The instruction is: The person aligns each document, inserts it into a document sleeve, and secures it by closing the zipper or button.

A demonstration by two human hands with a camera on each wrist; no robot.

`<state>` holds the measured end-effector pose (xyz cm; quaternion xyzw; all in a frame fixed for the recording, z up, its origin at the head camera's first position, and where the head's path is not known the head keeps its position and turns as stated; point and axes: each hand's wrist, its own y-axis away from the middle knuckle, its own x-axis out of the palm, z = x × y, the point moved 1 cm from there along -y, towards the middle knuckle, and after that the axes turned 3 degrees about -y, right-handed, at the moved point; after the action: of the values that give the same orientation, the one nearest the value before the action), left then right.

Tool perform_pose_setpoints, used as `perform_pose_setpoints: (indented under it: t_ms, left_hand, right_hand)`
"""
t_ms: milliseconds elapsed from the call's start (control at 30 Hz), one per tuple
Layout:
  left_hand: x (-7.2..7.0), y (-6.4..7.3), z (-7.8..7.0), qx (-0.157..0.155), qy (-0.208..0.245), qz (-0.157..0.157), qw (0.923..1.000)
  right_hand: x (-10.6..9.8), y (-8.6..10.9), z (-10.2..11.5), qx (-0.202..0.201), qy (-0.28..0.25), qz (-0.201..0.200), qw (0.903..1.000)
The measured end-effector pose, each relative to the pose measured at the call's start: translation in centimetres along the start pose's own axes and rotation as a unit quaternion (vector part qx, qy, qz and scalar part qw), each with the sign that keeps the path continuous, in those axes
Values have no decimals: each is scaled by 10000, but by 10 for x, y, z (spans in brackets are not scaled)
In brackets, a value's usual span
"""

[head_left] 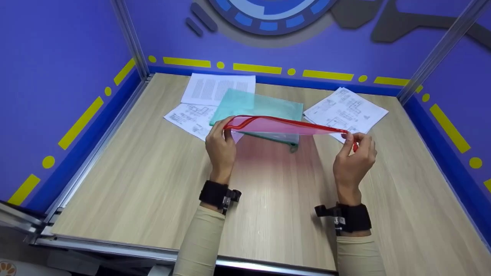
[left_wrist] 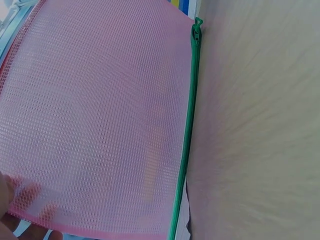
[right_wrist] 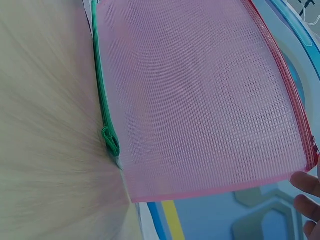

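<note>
Both hands hold up a pink mesh zipper pouch [right_wrist: 210, 110] by its red-zippered top edge, stretched between them above the table. My left hand [head_left: 221, 147] grips its left top corner. At the right end, my right hand [head_left: 353, 159] pinches the other top corner, with the red zipper pull hanging by the fingers. Fingers of the left hand show through the mesh at the lower left of the left wrist view. Behind the pink pouch lies a green mesh zipper pouch [head_left: 268, 105], its dark green zipper [left_wrist: 187, 130] toward me; the pink pouch overlaps part of it.
Printed sheets [head_left: 218, 85] lie at the back left, with another drawing sheet [head_left: 195, 119] partly under the green pouch. A stack of drawing sheets [head_left: 347, 109] lies at the back right. The wooden table [head_left: 153, 199] is bounded by blue panels and metal posts.
</note>
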<state>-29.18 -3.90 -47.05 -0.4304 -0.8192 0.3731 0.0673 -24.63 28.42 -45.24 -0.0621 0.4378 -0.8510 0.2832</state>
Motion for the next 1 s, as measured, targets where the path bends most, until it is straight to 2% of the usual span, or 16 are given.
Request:
perform_pose_setpoints:
  t_ms: [367, 633, 733, 867, 1000]
  left_hand:
    - [2, 2, -2, -61, -194, -104, 9997]
    - [1, 6, -4, -61, -491, -313, 9983]
    - [1, 6, -4, -18, -566, -372, 9977]
    - [1, 8, -7, 199, -622, -434, 9969]
    - [4, 10, -13, 657, -637, -305, 9953]
  right_hand:
    - [-5, -2, -1, 102, 306, -75, 9995]
    - [-7, -4, 3, 388, -50, -556, 9977]
    - [-6, -4, 2, 370, -218, -559, 9975]
    - [-2, -1, 5, 447, -662, -552, 9953]
    - [-1, 2, 20, 326, -1013, -326, 9938]
